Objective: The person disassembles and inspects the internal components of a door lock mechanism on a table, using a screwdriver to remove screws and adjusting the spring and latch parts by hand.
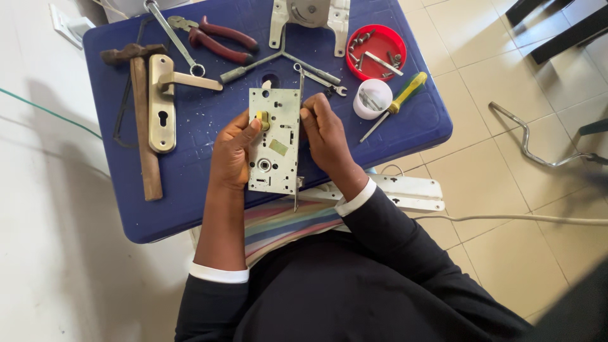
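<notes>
both hands, left hand (233, 152) and right hand (323, 130), grip the closed lock case (273, 140), its brass handle plate (162, 101) lying unattached.

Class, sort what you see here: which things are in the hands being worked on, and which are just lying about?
In hand: lock case, held by left hand and right hand.

Lying about: hammer, door handle, pliers, screwdriver, red dish, white cup.
</notes>
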